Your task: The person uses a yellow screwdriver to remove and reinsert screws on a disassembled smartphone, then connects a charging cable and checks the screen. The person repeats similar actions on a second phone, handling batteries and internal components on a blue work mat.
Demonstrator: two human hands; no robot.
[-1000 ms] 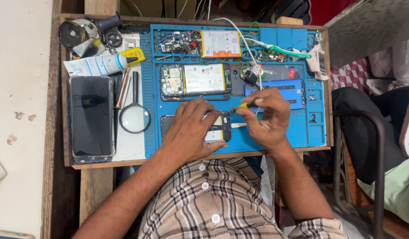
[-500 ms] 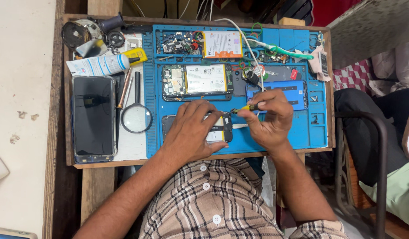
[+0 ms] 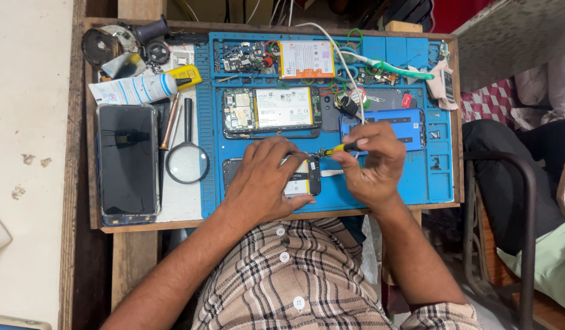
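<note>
**A:** Where are your hands right now?

**B:** Your left hand (image 3: 264,183) lies flat and spread over the opened phone (image 3: 298,180) at the near edge of the blue mat (image 3: 386,192), fingers pressing it down so that only its right end shows. Your right hand (image 3: 371,162) sits just beside it, thumb and fingertips pinched narrow around a small yellow-handled screwdriver (image 3: 340,148).

**A:** And the tip?

**B:** It points left, down at the phone's upper right corner, close to your left fingertips. Whether it actually touches a screw you can't tell from up here; that spot is too small.

**A:** What's around you on the bench?

**B:** Straight beyond your left hand, a second open phone (image 3: 271,111) with its battery and board exposed. Behind that, an orange-edged battery (image 3: 306,59) near the far rim of the mat. Just past your right knuckles, a blue phone back cover (image 3: 411,122), partly hidden by them. A white cable (image 3: 331,43) runs across the mat's upper part.

**A:** Left of the mat?

**B:** A magnifying glass (image 3: 187,162), handle pointing away from you. A dark-screened phone (image 3: 127,162) lies face up further left, and a white tube (image 3: 133,90) lies on its side beyond it, near a yellow cutter (image 3: 186,76).
</note>
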